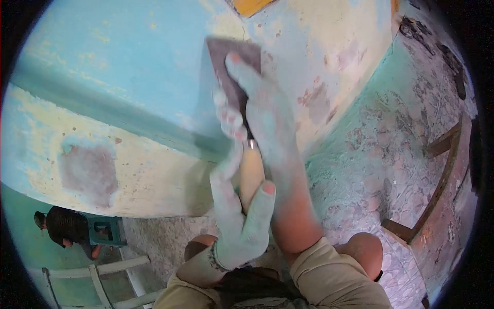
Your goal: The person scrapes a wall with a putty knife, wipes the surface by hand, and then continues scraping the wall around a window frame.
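A putty knife (253, 170) with a pale wooden handle and a broad dark blade (221, 56) is held between my two hands, in front of the painted wall (154, 56). Around the handle wraps my left hand (242, 226), with its thumb along the side and a band at the wrist. Higher up, my right hand (272, 110) grips the blade, its thumb laid flat on the metal. Curled fingertips show at the blade's left edge. White dust coats both hands, and the right one is slightly blurred. The blade's top edge overlaps the light blue surface.
Bare grey patches (90, 172) mark the peeling wall. On the right, a wooden frame (437, 195) stands on the mottled floor (360, 195). A ladder (95, 283) is at lower left. Beyond it, a person (67, 226) sits beside a green plastic stool (105, 232).
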The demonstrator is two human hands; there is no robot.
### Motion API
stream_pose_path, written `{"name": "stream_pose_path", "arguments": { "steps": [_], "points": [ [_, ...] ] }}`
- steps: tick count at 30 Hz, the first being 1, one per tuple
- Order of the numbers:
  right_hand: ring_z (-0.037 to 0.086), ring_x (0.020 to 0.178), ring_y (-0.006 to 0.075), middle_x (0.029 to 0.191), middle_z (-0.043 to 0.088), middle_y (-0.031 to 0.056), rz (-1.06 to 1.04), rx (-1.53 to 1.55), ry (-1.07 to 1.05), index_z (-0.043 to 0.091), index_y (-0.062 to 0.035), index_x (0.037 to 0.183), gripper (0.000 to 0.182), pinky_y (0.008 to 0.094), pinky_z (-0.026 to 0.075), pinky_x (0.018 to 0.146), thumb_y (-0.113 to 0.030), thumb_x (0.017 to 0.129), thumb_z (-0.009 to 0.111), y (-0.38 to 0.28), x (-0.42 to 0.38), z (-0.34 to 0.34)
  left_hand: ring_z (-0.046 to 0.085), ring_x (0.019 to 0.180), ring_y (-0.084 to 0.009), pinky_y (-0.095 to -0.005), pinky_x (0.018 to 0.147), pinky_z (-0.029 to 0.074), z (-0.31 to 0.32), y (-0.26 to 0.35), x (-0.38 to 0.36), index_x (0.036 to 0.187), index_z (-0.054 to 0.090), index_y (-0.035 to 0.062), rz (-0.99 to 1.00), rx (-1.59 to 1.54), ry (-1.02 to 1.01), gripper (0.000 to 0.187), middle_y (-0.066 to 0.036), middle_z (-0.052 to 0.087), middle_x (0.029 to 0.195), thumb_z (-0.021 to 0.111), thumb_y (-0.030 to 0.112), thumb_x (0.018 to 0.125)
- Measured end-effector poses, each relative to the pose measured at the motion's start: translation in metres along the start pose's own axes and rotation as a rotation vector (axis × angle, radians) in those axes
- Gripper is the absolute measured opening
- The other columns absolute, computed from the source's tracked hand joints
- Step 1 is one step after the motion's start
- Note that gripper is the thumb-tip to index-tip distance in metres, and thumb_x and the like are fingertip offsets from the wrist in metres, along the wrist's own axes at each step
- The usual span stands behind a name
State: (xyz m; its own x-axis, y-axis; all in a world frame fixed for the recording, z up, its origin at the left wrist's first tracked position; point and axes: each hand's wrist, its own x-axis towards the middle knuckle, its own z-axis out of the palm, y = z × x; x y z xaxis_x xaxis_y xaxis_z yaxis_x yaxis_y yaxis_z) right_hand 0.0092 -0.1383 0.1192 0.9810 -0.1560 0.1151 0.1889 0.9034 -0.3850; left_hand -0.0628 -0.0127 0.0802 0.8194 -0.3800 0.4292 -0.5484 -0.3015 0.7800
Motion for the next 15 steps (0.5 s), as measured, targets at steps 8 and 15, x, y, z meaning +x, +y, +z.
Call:
{"name": "stream_pose_path", "arguments": {
  "steps": [8,15],
  "points": [
    [0.04,0.034,0.0094,0.053,0.049,0.0026,0.025,-0.089,0.065,0.054,-0.0061,0.083,0.034,0.0223,0.031,0.032,-0.039,0.093,0.053,0.006,-0.001,-0.001,0.04,0.058,-0.0033,-0.0179,0.051,0.031,0.002,0.001,-0.002,0.138,0.028,0.003,-0.076,-0.037,-0.021,0.056,-0.004,0.051,0.094,0.054,0.013,0.09],
    [0.04,0.035,0.0083,0.051,0.048,0.0017,-0.077,-0.12,-0.014,0.051,-0.0084,0.08,0.033,0.0202,0.027,0.031,-0.038,0.093,0.052,0.005,-0.001,-0.006,0.039,0.121,-0.0242,-0.0346,0.104,0.03,0.006,0.004,-0.008,0.135,0.025,-0.0108,-0.122,-0.135,-0.007,0.056,-0.02,0.036,0.133,0.053,0.006,0.089]
  ]
}}
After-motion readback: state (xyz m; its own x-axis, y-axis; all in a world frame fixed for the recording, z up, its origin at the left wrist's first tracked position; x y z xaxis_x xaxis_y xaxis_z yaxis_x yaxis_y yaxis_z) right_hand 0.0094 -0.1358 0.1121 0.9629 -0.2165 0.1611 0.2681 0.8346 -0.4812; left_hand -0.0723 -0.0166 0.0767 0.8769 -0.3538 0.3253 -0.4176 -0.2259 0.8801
